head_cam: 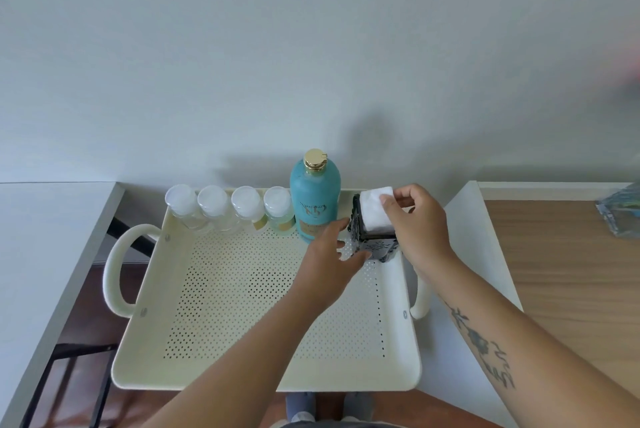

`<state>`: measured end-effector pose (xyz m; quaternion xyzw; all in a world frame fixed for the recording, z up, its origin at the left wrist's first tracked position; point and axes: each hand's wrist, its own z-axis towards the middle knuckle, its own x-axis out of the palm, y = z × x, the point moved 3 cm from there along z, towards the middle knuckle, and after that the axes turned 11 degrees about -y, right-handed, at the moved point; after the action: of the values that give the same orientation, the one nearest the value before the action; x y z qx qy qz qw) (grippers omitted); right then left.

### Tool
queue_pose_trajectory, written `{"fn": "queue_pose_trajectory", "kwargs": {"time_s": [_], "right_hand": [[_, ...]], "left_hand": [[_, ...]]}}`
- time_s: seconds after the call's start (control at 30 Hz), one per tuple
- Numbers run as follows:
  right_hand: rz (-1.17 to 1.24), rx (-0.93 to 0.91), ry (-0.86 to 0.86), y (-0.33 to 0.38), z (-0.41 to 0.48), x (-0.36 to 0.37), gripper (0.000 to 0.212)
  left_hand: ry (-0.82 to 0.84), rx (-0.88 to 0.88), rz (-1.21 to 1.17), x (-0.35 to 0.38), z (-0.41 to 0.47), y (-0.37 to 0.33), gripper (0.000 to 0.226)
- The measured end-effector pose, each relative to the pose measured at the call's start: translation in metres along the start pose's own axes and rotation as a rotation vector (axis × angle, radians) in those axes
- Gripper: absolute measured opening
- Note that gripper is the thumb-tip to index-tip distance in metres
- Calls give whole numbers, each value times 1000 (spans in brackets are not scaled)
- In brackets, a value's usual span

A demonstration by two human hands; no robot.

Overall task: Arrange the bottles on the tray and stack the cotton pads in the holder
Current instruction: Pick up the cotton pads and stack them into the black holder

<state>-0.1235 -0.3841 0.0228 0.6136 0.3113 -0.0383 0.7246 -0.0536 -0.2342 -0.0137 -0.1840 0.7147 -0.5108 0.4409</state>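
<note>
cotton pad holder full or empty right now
Full, or close to it: the white stack of cotton pads stands above the rim of the dark holder, and the right hand pinches the top pad.

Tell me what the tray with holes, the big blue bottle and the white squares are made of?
Tray: probably painted sheet metal, cream and smooth; thin walls, punched holes, small fasteners by the handles. Teal bottle: likely matte plastic, no glare on it; its gold cap shines like metal or coated plastic. Cotton pads: soft white fibre, dull and slightly fuzzy.
</note>
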Motion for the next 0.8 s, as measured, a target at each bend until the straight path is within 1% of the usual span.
{"fn": "queue_pose_trajectory", "kwargs": {"time_s": [0.03,0.1,0.17,0.2,0.23,0.3,0.37,0.43,0.5,0.67,0.8], "right_hand": [[-29,-19,-2,-1,0,1,13],[-82,-89,-38,-2,-2,-1,24],[-119,-237,-112,-1,-6,-7,33],[-144,-342,-129,1,-9,-10,33],[-183,-452,-111,2,-12,-12,32],[-280,-636,-13,0,-19,-10,33],[-367,-751,68,-4,-24,-7,35],[-436,-813,126,-9,-27,-4,35],[-506,-838,176,-12,-27,-3,40],[-660,-919,257,-15,-23,2,60],[-761,-938,306,-14,-19,5,62]], "left_hand": [[-3,7,-13,3,0,0,61],[-1,17,-38,7,0,1,56],[2,27,-62,10,2,2,51],[0,34,-75,11,3,2,49],[-4,41,-89,12,4,3,47],[-11,44,-114,14,5,5,44],[-17,29,-137,16,6,7,39],[-26,11,-158,18,7,9,35],[-30,13,-157,20,10,11,35],[-30,69,-103,24,13,15,42],[-48,95,-79,28,16,17,47]]}}
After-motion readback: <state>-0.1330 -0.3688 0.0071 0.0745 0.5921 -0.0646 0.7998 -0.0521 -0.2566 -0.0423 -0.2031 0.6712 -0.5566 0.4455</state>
